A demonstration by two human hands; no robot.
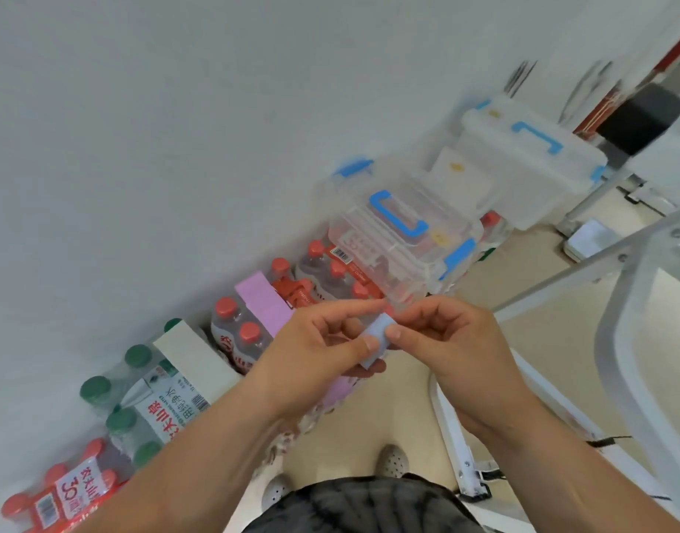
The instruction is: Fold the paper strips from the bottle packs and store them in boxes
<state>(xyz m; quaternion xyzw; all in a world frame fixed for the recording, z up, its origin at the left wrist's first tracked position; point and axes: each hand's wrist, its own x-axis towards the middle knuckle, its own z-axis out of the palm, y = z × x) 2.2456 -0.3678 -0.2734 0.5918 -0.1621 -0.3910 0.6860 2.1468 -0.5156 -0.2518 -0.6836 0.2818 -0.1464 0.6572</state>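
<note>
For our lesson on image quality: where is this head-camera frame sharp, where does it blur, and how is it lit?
Head view: sharpest mid-frame, where the left hand and right hand pinch the pale blue paper strip; smeared toward the upper right, over the far clear box; scene tilted, the bottle packs running diagonally; light soft and even, without hard shadows.

Worn: dark grey-black garment (369, 507) at 6 o'clock, mottled with streaky lighter patches. Pale clog-type shoes with rows of round holes: right shoe (393, 460) just above the garment, left shoe (276, 490) toward 7 o'clock, partly hidden. Left hand (319, 350), right hand (448, 340) and forearms bare; short thumbnails.
</note>
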